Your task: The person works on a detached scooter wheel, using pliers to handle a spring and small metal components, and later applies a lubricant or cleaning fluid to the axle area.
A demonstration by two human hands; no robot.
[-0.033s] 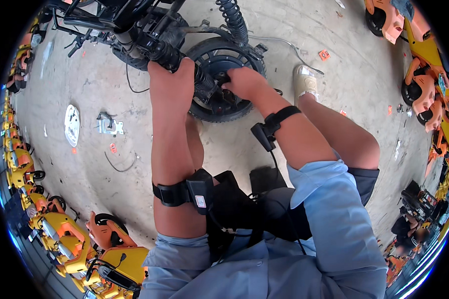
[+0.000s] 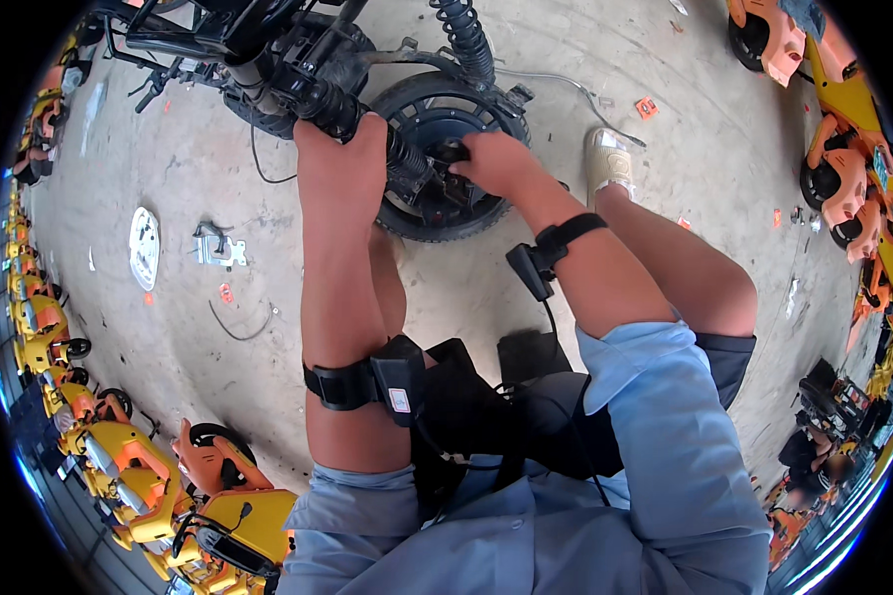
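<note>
A black scooter frame [image 2: 208, 35], stripped of its panels, stands at the top of the view with its wheel [image 2: 412, 226] towards me. My left hand [image 2: 342, 154] is closed round the black shock absorber [image 2: 404, 157] that slants down to the wheel's hub. At the hub, my right hand [image 2: 496, 164] has its fingers curled together beside a dark fitting [image 2: 446, 188]. What those fingers pinch, if anything, is too small to make out. A second coil spring [image 2: 464, 45] rises on the wheel's far side.
A pale oval plate [image 2: 143, 248] and a metal bracket [image 2: 220, 248] lie on the concrete floor to the left, near a loose piece of cable [image 2: 238, 332]. Another cable [image 2: 580, 94] trails right of the wheel. Rows of yellow and orange scooters [image 2: 119, 466] line both sides.
My right hand has shifted slightly right, its fingers a little farther from the shock absorber. My left hand keeps its grip in the same place.
</note>
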